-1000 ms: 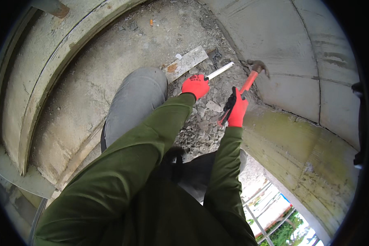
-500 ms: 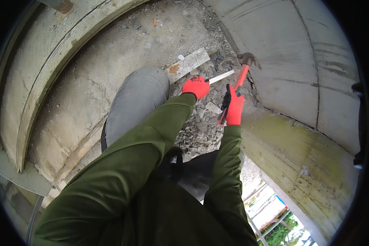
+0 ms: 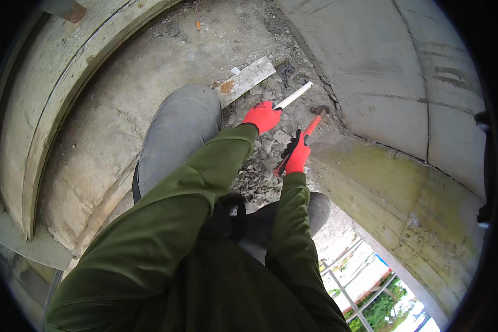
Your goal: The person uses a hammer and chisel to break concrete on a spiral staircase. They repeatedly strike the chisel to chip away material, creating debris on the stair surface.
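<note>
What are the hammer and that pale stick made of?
Hammer: the dark brown head looks like dull, perhaps rusty steel; the red handle may be painted or plastic-coated. Pale rod: probably smooth metal, being straight and bright, but plastic isn't ruled out.

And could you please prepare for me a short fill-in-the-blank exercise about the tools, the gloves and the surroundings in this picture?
1. Of the hammer and the slim pale rod, the left hand holds the ____.
2. The right hand wears a glove coloured black and ____.
3. Both sleeves are dark ____.
4. The flat pale board lies nearer to the ____ hand.

Missing words: rod; red; green; left.
</note>
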Demonstrator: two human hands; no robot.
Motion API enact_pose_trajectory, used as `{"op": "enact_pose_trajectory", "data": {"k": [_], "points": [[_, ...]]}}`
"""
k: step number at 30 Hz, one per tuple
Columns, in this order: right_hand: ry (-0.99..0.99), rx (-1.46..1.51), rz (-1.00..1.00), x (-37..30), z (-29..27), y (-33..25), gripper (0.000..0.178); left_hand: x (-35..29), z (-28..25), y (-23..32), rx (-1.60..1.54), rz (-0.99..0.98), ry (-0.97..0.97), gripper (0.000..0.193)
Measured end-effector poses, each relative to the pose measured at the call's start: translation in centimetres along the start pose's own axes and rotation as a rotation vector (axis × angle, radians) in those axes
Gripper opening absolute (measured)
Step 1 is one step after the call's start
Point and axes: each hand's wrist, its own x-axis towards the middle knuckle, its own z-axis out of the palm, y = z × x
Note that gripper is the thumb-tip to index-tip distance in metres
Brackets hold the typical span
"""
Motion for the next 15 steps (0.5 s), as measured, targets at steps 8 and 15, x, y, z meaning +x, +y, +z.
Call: {"op": "enact_pose_trajectory", "data": {"k": [8, 15], "points": [[-0.055, -0.135, 0.127, 1.3, -1.9, 4.4, 0.047, -1.8, 0.2, 0.3, 0.088, 0.171, -0.010, 0.039], [-0.008, -0.475, -0.002, 3.2, -2.9, 7.2, 0.062, -1.2, 0.4, 0.9, 0.154, 0.175, 0.100, 0.044]]}}
